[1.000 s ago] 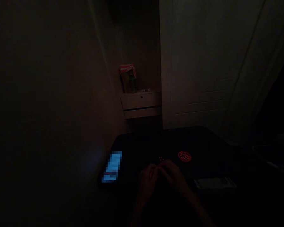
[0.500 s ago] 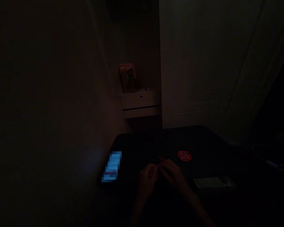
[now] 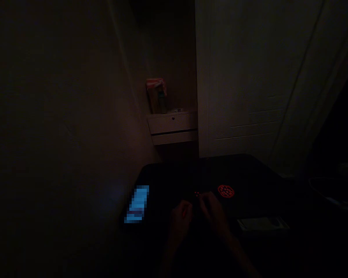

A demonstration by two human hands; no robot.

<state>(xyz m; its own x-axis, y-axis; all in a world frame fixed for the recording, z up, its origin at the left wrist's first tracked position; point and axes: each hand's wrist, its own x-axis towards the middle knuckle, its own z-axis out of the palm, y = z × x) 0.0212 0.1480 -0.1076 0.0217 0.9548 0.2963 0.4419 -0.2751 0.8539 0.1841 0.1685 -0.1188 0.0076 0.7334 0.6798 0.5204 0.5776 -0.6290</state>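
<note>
The scene is very dark. My left hand (image 3: 181,214) is closed above the near part of the black table (image 3: 174,177), with something reddish glowing between its fingers; its kind cannot be made out. Just to the right, my right hand (image 3: 211,206) has its thumb and fingers drawn together. Its fingertips are beside several tiny red pieces (image 3: 197,194) on the table. Whether it pinches a piece is too dark to see. Beyond the right hand lies a round red-rimmed dish (image 3: 226,191) holding many small red bits.
A lit phone-like screen (image 3: 137,204), pixelated, lies at the table's left edge. A flat pale box (image 3: 263,223) lies at the near right. Behind stand a pale drawer unit (image 3: 174,125) with a bag-like item (image 3: 156,94) on top, and a large light panel (image 3: 240,77).
My right hand has parted from the left and shifted slightly right, to the tiny red pieces. The left hand stays almost in place, still closed.
</note>
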